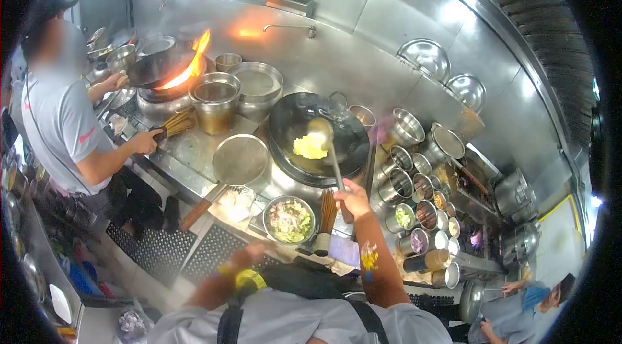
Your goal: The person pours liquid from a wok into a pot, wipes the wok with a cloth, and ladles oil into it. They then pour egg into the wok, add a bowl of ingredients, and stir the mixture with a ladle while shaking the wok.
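Note:
My right hand [352, 200] is closed around the handle of a ladle [335, 161]. The ladle's bowl lies in a large black wok [352, 140], against a yellow mass that looks like egg [311, 147]. My left hand [248, 255] is smeared by motion, low and left of a metal bowl of chopped food [289, 219]; its fingers cannot be made out. Between that bowl and my right hand stands a bamboo wok brush [327, 216], bristles up. A round mesh strainer [240, 160] with a wooden handle lies left of the wok.
At left, a co-worker [65, 111] holds a flaming wok [155, 67] and a bamboo brush [178, 122]. Pots [216, 107] stand between the burners. Several metal ingredient containers [424, 213] crowd the right side. Another person [518, 318] stands at lower right.

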A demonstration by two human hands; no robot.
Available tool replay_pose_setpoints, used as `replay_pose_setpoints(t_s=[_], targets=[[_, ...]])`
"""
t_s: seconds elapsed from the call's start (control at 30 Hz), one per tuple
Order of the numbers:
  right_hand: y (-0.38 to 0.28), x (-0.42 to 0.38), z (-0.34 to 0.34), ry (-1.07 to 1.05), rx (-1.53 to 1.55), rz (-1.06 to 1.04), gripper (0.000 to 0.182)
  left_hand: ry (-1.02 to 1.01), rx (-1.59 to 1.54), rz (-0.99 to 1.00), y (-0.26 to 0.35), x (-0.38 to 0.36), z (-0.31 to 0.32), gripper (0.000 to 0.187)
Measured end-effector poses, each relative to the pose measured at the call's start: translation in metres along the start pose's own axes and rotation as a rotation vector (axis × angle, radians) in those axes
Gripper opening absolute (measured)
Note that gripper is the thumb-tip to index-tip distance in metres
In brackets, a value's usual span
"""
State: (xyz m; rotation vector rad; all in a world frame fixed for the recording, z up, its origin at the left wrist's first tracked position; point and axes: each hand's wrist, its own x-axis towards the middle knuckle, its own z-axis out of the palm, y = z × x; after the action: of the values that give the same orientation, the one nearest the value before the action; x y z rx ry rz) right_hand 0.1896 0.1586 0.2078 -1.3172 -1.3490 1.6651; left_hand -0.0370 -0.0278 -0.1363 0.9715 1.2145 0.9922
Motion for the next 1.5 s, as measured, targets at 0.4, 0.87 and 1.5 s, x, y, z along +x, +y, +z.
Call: replay_pose_setpoints(t_s=[0.4, 0.87, 1.5], targets=[[-0.003, 0.031, 0.007, 0.057, 0.062, -0.012, 0.072, 0.161, 0.106, -0.186, 0.054, -0.026, 0.001, 0.032], [0.026, 0.024, -0.004, 0.108, 0.006, -0.073, 0.065, 0.304, -0.477, -0.170, 0.141, -0.039, 0.008, 0.029], [0.003, -0.017, -0.051, -0.107, 0.095, 0.013, 0.061, 0.313, -0.380, -0.135, 0.173, -0.038, -0.002, 0.017]])
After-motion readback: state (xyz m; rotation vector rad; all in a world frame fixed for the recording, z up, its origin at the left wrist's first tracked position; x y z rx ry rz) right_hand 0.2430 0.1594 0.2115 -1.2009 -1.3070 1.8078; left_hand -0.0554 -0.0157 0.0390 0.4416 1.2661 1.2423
